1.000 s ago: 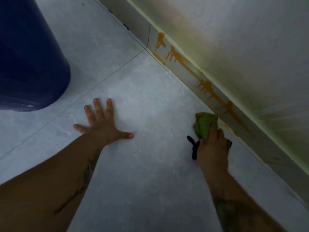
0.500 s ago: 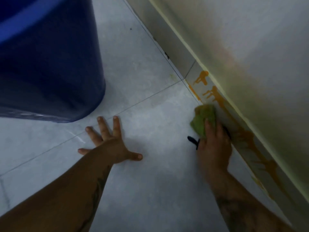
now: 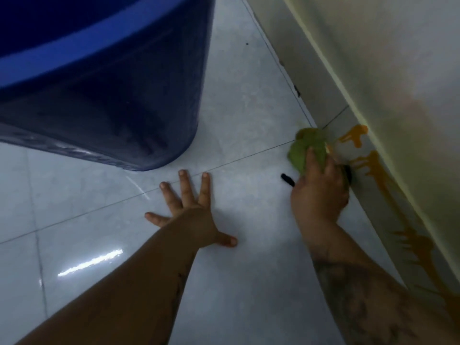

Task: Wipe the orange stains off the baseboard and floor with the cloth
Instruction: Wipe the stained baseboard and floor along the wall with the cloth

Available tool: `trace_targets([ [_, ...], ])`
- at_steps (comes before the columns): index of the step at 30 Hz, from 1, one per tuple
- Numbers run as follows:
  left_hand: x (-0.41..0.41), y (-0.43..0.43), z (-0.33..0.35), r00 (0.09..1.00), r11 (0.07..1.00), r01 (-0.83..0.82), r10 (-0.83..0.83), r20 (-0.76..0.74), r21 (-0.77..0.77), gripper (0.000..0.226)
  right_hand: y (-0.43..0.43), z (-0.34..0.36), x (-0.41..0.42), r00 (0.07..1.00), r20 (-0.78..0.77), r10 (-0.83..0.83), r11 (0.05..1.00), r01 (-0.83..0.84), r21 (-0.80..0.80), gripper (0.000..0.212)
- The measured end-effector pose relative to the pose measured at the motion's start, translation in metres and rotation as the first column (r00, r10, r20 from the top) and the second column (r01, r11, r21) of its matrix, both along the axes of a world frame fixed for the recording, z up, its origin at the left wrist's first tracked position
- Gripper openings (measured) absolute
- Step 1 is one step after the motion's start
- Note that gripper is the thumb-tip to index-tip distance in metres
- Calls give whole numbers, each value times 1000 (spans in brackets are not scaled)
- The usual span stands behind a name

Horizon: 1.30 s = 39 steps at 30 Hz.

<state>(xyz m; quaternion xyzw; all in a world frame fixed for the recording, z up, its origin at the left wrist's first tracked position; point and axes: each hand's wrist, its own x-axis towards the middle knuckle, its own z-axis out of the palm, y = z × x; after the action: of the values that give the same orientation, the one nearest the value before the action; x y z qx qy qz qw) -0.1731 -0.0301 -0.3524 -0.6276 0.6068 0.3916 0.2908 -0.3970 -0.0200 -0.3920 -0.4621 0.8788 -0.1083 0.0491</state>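
My right hand [image 3: 319,188] presses a green cloth [image 3: 305,150] onto the floor where it meets the baseboard [image 3: 331,95]. Part of the cloth is under my fingers. A black strap end [image 3: 287,180] sticks out to the left of that hand. Orange stains [image 3: 373,168] run in drips along the baseboard, from beside the cloth down to the lower right. My left hand [image 3: 194,215] lies flat on the pale floor tiles [image 3: 236,108], fingers spread, holding nothing.
A large dark blue barrel [image 3: 99,83] stands on the floor at the upper left, close to my left hand's fingertips. A pale yellowish wall [image 3: 398,58] rises above the baseboard on the right. Grout lines cross the glossy tiles.
My right hand has slid the cloth further along the baseboard, past the middle stains to the far end of the orange streak. The view has shifted toward the barrel. My left hand stays planted.
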Motion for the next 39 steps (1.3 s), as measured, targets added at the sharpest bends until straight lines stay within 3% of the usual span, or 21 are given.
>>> trace_targets([
  [2,0,0,1,1000,1000,-4,4,7,2,160,41,3,31,998,-4,64,998,-64,17,69],
  [4,-1,0,0,1000,1000,-12,12,21,15,160,63,5,69,954,14,299,954,-299,-14,71],
  [6,-3,0,-1,999,999,-32,31,42,28,158,47,2,93,818,-29,574,818,-575,-12,64],
  [8,-2,-2,-1,999,1000,-20,19,48,23,156,-10,-1,87,722,-101,685,727,-685,35,63],
  [10,1,-2,-2,1000,1000,-11,11,18,15,157,-71,-1,54,780,-104,617,786,-604,129,72],
  [12,3,-2,-1,1000,1000,-6,6,-1,9,158,-100,2,8,908,-81,410,903,-392,175,75],
  [14,4,-2,0,1000,1000,-1,1,1,5,159,-78,6,-18,971,-105,217,965,-197,172,79],
  [16,5,-2,0,1000,1000,5,-5,2,-1,160,-30,8,-16,985,-102,143,983,-129,134,71],
  [19,5,-3,2,1000,1000,-7,7,-15,-1,159,7,13,-16,978,-10,209,976,-208,69,61],
  [22,4,-1,0,1000,1000,-4,4,-15,-3,160,-15,44,-35,981,95,170,978,-157,-135,46],
  [24,3,-1,-2,1000,1000,2,-2,-11,-9,160,-36,80,-41,972,65,227,930,-196,-312,37],
  [26,2,-3,2,1000,1000,-2,2,-3,-2,160,-61,109,-41,944,-60,323,877,-323,-356,37],
  [28,1,-3,5,1000,1000,-5,5,6,6,160,-91,120,-36,903,-38,429,825,-408,-391,25],
  [29,1,-2,4,1000,1000,0,0,11,9,159,-105,119,-32,878,-12,478,823,-452,-343,22],
  [30,1,-1,4,1000,1000,1,-1,15,13,159,-117,111,-29,835,-74,545,813,-548,-196,25],
  [31,0,-1,4,1000,1000,-6,6,17,14,159,-124,98,-26,711,-239,662,747,-651,135,26],
  [33,-1,0,6,1000,1000,-19,19,18,9,160,-122,67,-27,577,-290,764,620,-531,577,38],
  [35,0,1,4,1000,1000,-6,6,14,-5,160,-105,46,-42,540,-347,766,603,-419,679,45],
  [36,1,1,4,1000,1000,-4,4,9,-9,160,-90,43,-46,513,-370,775,602,-422,678,44],
  [39,1,-1,7,1000,1000,-16,16,2,-6,160,-14,40,-68,554,-327,765,620,-500,605,36],
])
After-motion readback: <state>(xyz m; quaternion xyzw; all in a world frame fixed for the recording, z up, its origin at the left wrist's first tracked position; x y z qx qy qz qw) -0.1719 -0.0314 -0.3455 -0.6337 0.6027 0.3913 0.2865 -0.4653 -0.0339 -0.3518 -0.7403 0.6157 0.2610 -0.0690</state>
